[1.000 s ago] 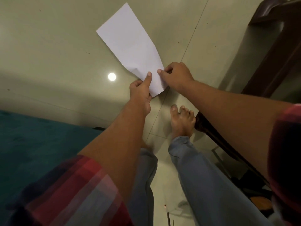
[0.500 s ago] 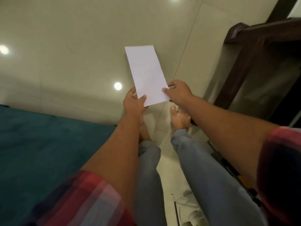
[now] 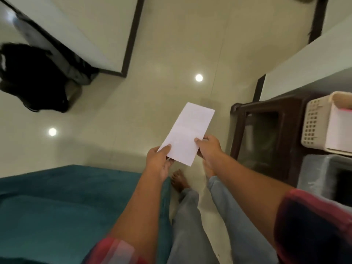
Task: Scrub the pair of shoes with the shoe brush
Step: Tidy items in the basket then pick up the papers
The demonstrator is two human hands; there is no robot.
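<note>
Head view. We see a white paper (image 3: 188, 130) held above the tiled floor (image 3: 162, 92). Its face is plain and faintly creased, and it bears nothing we can read. The left hand (image 3: 160, 161) pinches its near left corner, thumb on top; the right hand (image 3: 208, 147) pinches the near right edge likewise — each grip is closed on the paper. A teal surface (image 3: 57, 206) lies at left, a lattice basket (image 3: 314, 122) at right. Where the shoes and brush lie we cannot tell.
</note>
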